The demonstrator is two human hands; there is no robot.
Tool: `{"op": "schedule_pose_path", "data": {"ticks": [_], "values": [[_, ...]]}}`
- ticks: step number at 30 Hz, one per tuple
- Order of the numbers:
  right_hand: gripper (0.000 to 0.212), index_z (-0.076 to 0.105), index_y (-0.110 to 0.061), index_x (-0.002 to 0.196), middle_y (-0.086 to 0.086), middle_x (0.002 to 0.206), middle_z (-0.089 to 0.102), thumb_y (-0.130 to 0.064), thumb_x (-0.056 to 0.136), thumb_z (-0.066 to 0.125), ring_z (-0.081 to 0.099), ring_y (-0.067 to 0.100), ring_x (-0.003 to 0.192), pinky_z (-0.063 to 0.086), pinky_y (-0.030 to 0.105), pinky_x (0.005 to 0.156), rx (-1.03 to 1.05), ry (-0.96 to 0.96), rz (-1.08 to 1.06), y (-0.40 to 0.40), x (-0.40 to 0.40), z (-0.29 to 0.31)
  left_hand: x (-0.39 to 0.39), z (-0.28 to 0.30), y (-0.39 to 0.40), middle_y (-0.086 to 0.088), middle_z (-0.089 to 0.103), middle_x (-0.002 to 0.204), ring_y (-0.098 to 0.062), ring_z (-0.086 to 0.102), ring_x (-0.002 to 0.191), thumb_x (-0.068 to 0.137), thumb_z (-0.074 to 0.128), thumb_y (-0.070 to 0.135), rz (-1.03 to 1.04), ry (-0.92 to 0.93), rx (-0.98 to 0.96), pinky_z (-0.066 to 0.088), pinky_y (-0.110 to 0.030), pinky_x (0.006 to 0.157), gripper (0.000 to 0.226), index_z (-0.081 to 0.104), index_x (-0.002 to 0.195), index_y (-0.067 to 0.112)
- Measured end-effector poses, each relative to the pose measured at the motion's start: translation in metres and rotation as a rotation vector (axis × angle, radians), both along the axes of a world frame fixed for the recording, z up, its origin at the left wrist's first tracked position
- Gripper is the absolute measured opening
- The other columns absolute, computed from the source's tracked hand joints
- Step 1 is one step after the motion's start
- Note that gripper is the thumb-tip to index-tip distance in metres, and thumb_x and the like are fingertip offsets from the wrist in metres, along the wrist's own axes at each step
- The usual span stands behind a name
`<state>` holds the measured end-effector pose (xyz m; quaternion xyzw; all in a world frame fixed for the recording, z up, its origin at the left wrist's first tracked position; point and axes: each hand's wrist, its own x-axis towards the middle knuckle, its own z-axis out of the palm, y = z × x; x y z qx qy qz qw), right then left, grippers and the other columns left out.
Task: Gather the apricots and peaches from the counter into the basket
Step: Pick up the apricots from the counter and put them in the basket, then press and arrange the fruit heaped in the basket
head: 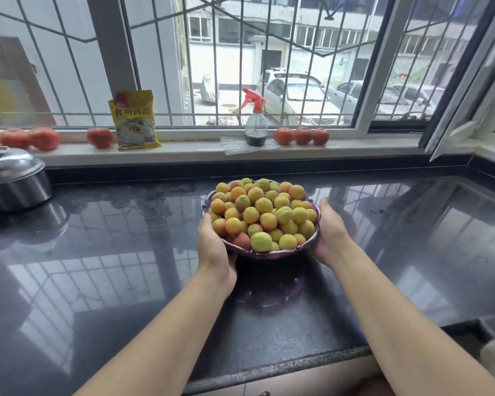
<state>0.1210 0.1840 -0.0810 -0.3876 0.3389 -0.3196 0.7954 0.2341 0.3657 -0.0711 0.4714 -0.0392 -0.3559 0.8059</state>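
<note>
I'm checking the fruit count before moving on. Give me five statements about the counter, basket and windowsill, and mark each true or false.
1. Both hands, left hand and right hand, hold the basket at its sides. True.
2. The basket is nearly empty. False: it is heaped with fruit.
3. A spray bottle stands on the windowsill. True.
4. The yellow packet lies flat on the counter. False: it stands on the windowsill.
5. Loose fruit is scattered over the counter. False: none shows there.

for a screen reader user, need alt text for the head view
Both hands, left hand and right hand, cup a purple basket heaped with apricots on a dark counter below a barred window.
</note>
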Motion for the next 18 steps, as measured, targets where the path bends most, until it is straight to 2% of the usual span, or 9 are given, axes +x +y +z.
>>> {"op": "schedule_pose_path", "data": {"ticks": [6,13,15,18], "values": [[0.074,0.062,-0.014,0.131,0.018,0.123,0.071,-0.066,0.102,0.018,0.068,0.043,0.11,0.048,0.066,0.1,-0.026,0.035,0.056,0.03,0.016,-0.001,0.028,0.004,0.013,-0.009,0.08,0.116,-0.03,0.074,0.114,0.111,0.024,0.055,0.084,0.083,-0.047,0.054,-0.054,0.108,0.063,0.071,0.133,0.018],[0.068,0.063,-0.021,0.129,0.012,0.113,0.075,-0.067,0.102,0.021,0.073,0.038,0.101,0.055,0.066,0.088,-0.062,0.128,0.09,0.053,0.044,0.0,0.059,0.003,0.03,-0.014,0.079,0.116,-0.034,0.073,0.114,0.111,0.022,0.054,0.141,0.112,-0.049,0.054,-0.055,0.106,0.068,0.072,0.13,0.013],[0.066,0.064,-0.023,0.126,0.011,0.109,0.077,-0.066,0.102,0.021,0.075,0.036,0.096,0.057,0.065,0.083,-0.079,0.162,0.1,0.056,0.05,0.001,0.067,0.003,0.032,-0.013,0.08,0.113,-0.033,0.074,0.11,0.111,0.023,0.054,0.16,0.112,-0.028,0.057,-0.053,0.102,0.066,0.073,0.126,0.014],[0.057,0.065,-0.025,0.116,0.006,0.096,0.079,-0.062,0.104,0.022,0.077,0.029,0.084,0.062,0.056,0.071,-0.146,0.224,0.074,0.06,0.062,0.0,0.08,0.0,0.034,-0.011,0.08,0.114,-0.03,0.075,0.106,0.112,0.026,0.05,0.182,0.08,0.059,0.06,-0.052,0.097,0.057,0.071,0.127,0.019]]}}
